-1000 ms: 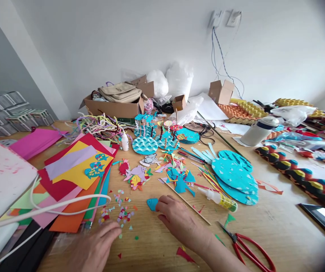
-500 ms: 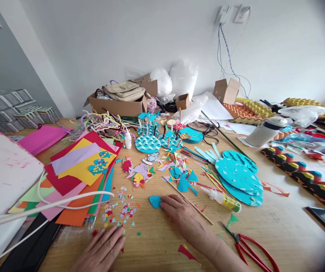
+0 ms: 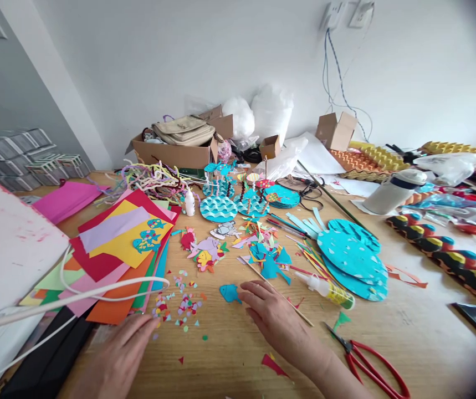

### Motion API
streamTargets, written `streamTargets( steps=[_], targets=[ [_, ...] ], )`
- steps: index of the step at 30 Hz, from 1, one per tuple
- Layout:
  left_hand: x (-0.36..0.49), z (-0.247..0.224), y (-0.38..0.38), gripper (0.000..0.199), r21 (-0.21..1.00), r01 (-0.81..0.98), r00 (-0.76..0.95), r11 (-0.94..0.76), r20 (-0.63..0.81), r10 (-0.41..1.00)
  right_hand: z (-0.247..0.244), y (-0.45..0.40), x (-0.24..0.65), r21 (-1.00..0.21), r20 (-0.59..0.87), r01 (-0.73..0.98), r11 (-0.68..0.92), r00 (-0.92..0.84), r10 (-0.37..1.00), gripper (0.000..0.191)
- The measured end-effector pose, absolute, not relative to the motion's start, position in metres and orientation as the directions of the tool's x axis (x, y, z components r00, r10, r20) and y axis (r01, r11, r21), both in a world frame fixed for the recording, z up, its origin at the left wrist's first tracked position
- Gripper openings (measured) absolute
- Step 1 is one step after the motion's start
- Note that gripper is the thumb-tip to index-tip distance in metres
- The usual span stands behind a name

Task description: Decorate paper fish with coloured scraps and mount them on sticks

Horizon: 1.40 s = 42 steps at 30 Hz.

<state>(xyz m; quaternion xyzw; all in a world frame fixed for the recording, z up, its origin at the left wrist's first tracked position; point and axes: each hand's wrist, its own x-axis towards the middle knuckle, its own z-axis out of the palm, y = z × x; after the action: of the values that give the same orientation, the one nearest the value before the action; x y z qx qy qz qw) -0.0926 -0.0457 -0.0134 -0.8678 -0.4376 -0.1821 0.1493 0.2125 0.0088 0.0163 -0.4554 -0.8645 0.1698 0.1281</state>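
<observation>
Wooden table (image 3: 213,360): left hand (image 3: 117,352) outstretched near confetti (image 3: 185,305); right hand (image 3: 273,316) at 1 blue paper fish (image 3: 229,293), pinching or not unclear; light pressure should avoid creases.

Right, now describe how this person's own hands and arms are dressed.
The ungloved, five-fingered left hand and ungloved right hand show no rings that can be made out. The bare right forearm shows no sleeve, watch or bracelet; whether the left arm has a sleeve cannot be told.
</observation>
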Motion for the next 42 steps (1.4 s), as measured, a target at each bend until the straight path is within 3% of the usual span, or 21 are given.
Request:
streamTargets(
  steps=[4, 12, 17, 27, 34, 42],
  targets=[
    [-0.104, -0.021, -0.034, 0.034, -0.078, 0.872, 0.468, -0.484, 0.422, 0.776, 0.024, 0.001, 0.209, -0.460, 0.028, 0.739, 0.492, -0.542, 0.840, 0.027],
    [-0.075, -0.017, -0.008, 0.023, 0.018, 0.934, 0.356, -0.358, 0.050, 0.933, 0.025, -0.011, 0.219, -0.500, 0.036, 0.738, 0.453, -0.505, 0.862, 0.025],
    [-0.068, -0.005, -0.003, 0.017, -0.010, 0.956, 0.290, -0.292, -0.086, 0.953, 0.028, -0.018, 0.231, -0.509, -0.008, 0.771, 0.382, -0.448, 0.894, 0.024],
    [-0.082, -0.030, 0.002, 0.017, 0.026, 0.931, 0.358, -0.363, 0.118, 0.926, 0.019, -0.020, 0.229, -0.520, -0.064, 0.786, 0.335, -0.426, 0.902, 0.023],
    [-0.084, -0.034, 0.003, 0.017, 0.101, 0.924, 0.353, -0.368, 0.143, 0.925, 0.019, -0.021, 0.230, -0.540, -0.086, 0.781, 0.314, -0.422, 0.902, 0.021],
    [-0.082, -0.034, 0.001, 0.016, 0.130, 0.923, 0.339, -0.363, 0.176, 0.924, 0.016, -0.014, 0.259, -0.526, 0.003, 0.806, 0.274, -0.320, 0.947, 0.024]
  ],
)
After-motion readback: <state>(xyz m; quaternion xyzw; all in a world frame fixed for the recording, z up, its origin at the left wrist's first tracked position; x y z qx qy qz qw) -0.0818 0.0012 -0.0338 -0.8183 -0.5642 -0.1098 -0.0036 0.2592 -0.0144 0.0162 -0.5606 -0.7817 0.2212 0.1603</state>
